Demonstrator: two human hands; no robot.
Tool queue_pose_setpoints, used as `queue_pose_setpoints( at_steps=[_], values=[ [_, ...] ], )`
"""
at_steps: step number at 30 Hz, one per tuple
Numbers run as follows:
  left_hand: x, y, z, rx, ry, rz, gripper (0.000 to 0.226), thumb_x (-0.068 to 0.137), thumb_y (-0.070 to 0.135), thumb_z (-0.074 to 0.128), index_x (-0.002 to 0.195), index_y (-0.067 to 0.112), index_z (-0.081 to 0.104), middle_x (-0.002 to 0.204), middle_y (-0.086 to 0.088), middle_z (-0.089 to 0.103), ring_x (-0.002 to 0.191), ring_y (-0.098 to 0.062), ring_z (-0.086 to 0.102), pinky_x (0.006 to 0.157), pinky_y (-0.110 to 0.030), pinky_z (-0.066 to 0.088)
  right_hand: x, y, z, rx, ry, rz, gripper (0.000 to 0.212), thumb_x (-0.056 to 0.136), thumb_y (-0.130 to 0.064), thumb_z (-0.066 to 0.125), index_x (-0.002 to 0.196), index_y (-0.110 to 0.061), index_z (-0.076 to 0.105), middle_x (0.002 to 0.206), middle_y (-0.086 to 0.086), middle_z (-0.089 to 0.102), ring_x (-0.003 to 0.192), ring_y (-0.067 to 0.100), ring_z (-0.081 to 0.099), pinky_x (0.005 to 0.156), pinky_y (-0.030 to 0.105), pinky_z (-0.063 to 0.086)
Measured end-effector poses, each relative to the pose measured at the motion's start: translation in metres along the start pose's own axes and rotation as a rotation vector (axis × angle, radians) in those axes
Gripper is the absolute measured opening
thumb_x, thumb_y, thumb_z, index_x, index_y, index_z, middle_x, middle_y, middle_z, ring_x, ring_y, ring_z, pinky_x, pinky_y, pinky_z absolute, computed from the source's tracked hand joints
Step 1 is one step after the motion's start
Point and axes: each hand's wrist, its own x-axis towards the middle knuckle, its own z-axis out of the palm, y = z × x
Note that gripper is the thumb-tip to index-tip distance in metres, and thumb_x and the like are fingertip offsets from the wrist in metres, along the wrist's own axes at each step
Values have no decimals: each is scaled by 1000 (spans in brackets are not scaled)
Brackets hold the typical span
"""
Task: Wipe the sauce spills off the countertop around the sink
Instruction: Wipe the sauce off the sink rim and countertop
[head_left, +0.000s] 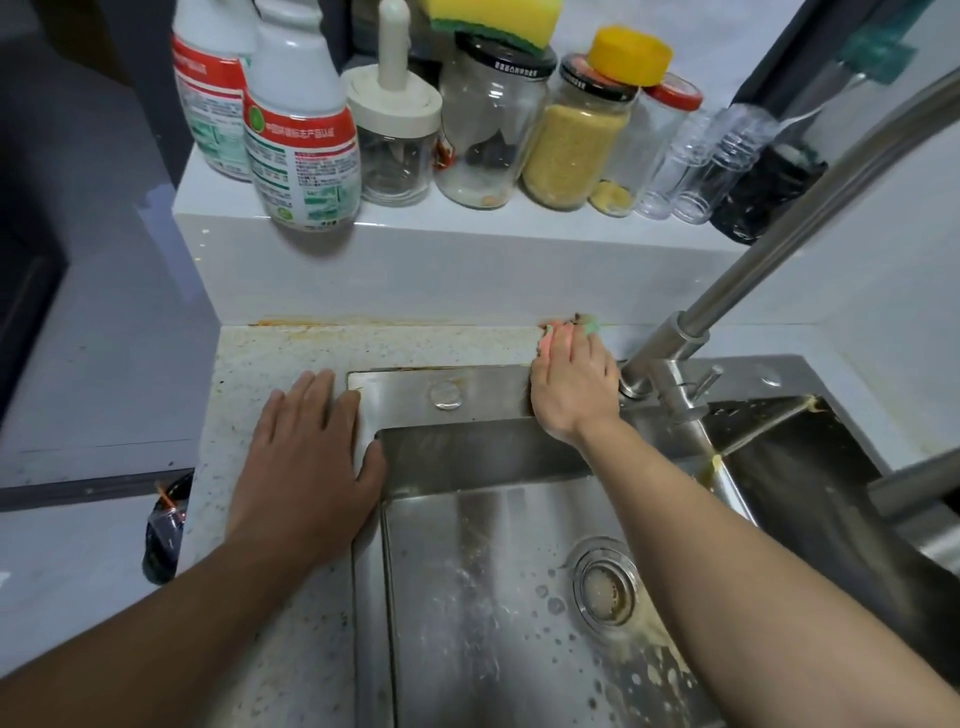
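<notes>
Sauce spills (363, 323) sit as an orange-brown line along the seam where the countertop (270, 358) meets the white backsplash, running from the left corner toward the faucet, with faint speckling across the pale stone beside the sink (467, 452). Right hand (571, 387) is reaching over the sink's back rim, fingers curled down and pressing a small green-and-pink cloth (587, 326) into that seam, just left of the faucet base (639, 382); only a corner of the cloth shows past the fingertips, so how much is bunched underneath I can't tell. Left hand (311, 447) lies flat, fingers together and thumb out, planted on the counter at the sink's back-left corner, bracing, holding nothing. Now the risks: that cloth is tiny, and it looks soiled already, so a long sweep leftward could smear the stain along the joint rather than lift it. The residue looks dried into the corner, so a light pass may skim right over it. Knuckles are close to the faucet base, and a hard backstroke could knock into it. Up on the ledge, bottles (301, 135) and jars (488, 124) crowd the edge above the work; a raised elbow or wrist might clip one. The braced palm also covers speckled stone that's easily missed.
</notes>
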Motion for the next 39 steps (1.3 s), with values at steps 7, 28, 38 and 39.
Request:
queue_pose_setpoints(
  at_steps=[7,28,38,39],
  values=[
    [1,-1,4,12,5,17,67,92,51,22,142,11,43,160,-17,32,152,-31,20,125,-49,15,-3,12,0,-21,-8,-112,61,109,-41,15,165,-20,5,173,4,3,159,26,-1,128,43,-1],
    [2,-4,5,-2,18,28,68,92,51,20,143,12,43,160,-15,30,152,-29,19,126,-47,12,11,5,3,394,437,101,35,98,0,42,131,0,52,134,22,48,127,39,39,111,38,29],
    [3,-4,8,6,22,44,67,93,50,25,142,10,46,159,-17,33,152,-30,21,126,-48,13,31,-7,8,199,279,76,35,97,-8,44,125,-12,63,127,17,61,127,36,47,111,40,30],
    [3,-4,8,4,27,46,67,93,50,25,142,9,47,159,-17,33,151,-31,22,125,-49,13,18,-15,14,248,314,-43,32,96,-6,45,117,-16,67,120,14,63,121,35,52,108,40,34]
  ],
)
